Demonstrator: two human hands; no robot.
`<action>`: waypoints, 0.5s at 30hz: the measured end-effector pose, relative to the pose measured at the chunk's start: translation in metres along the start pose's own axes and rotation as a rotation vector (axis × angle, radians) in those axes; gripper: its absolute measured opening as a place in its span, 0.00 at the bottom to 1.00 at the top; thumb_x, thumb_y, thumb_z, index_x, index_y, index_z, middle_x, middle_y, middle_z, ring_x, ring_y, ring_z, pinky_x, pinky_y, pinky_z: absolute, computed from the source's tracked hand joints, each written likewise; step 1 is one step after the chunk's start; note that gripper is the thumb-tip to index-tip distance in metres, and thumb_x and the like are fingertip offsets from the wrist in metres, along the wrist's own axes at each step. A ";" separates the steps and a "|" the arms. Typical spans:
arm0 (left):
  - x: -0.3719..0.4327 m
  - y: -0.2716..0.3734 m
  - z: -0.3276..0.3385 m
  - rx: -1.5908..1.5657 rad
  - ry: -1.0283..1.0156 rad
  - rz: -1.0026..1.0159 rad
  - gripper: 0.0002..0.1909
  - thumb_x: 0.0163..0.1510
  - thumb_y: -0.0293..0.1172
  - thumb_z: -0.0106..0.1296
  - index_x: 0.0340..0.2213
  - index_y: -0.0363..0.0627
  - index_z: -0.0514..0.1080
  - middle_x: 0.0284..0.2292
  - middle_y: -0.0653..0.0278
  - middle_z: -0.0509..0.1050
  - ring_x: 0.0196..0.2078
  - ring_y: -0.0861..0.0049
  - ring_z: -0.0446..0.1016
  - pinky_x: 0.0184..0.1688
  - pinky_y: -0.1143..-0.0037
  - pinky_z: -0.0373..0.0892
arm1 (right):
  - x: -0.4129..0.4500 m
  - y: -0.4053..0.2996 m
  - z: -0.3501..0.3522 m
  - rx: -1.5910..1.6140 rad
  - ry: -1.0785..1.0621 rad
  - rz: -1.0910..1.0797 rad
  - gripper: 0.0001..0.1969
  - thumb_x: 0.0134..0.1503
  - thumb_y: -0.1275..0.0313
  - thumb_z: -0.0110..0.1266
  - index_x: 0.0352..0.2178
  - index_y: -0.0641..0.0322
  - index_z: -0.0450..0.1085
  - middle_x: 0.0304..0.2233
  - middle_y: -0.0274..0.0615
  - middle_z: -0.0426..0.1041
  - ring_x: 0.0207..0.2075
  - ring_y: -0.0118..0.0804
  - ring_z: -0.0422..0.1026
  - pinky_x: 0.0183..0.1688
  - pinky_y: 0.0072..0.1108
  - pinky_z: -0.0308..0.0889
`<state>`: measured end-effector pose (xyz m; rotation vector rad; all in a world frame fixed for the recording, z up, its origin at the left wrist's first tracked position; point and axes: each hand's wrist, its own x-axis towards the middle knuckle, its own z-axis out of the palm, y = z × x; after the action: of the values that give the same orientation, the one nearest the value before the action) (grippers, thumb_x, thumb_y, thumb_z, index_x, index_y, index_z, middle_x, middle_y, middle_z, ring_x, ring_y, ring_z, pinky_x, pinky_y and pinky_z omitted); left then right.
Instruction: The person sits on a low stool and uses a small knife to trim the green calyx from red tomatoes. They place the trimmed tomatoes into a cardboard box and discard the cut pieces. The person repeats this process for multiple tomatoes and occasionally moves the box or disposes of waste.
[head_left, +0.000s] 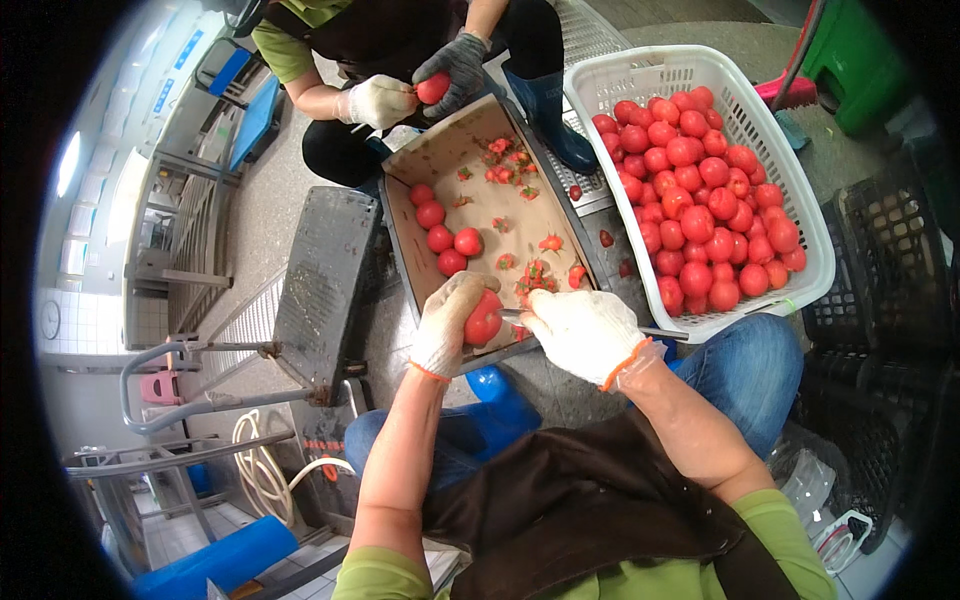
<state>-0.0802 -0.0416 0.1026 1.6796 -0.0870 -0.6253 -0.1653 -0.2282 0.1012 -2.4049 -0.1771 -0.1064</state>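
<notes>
My left hand (450, 319), in a white knit glove, holds a red tomato (484, 319) over the near edge of a cardboard box (480, 187). In my gloved right hand (581, 330) is a knife (514, 312), its blade reaching the tomato's right side and its far end sticking out beyond the palm. Several whole tomatoes (452, 262) lie along the box's left side. Cut-off tomato tops with green calyxes (534, 279) are scattered over its floor. To the right stands a white plastic basket (821, 262) heaped with tomatoes (697, 225).
Across the box, a co-worker's gloved hands (381, 101) hold another tomato (433, 88). A dark metal-topped cart (326, 262) stands left of the box. Black crates (892, 247) and a green bin (862, 67) are at the right. A coiled hose (262, 469) hangs lower left.
</notes>
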 end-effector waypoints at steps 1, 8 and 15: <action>0.000 -0.001 0.002 0.063 -0.048 0.016 0.17 0.59 0.42 0.45 0.37 0.40 0.74 0.32 0.64 0.73 0.33 0.81 0.71 0.35 0.80 0.68 | -0.001 -0.002 0.002 -0.014 -0.069 0.034 0.13 0.60 0.60 0.45 0.30 0.58 0.69 0.22 0.49 0.74 0.26 0.53 0.75 0.29 0.40 0.69; -0.005 0.001 0.012 -0.125 -0.008 0.047 0.19 0.60 0.43 0.46 0.40 0.38 0.73 0.32 0.62 0.75 0.30 0.80 0.73 0.30 0.81 0.69 | 0.004 -0.001 0.012 0.265 -0.055 0.009 0.16 0.62 0.60 0.42 0.35 0.62 0.70 0.30 0.55 0.74 0.35 0.52 0.75 0.35 0.36 0.69; -0.007 -0.015 0.024 0.379 0.398 0.793 0.23 0.63 0.44 0.38 0.46 0.34 0.67 0.42 0.57 0.73 0.44 0.74 0.71 0.52 0.71 0.65 | 0.000 -0.014 0.027 1.139 -0.284 0.396 0.18 0.63 0.62 0.40 0.35 0.69 0.68 0.29 0.55 0.72 0.34 0.45 0.73 0.36 0.32 0.66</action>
<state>-0.1010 -0.0570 0.0895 1.9082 -0.5798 0.3421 -0.1670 -0.1999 0.0904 -1.2645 0.1028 0.4159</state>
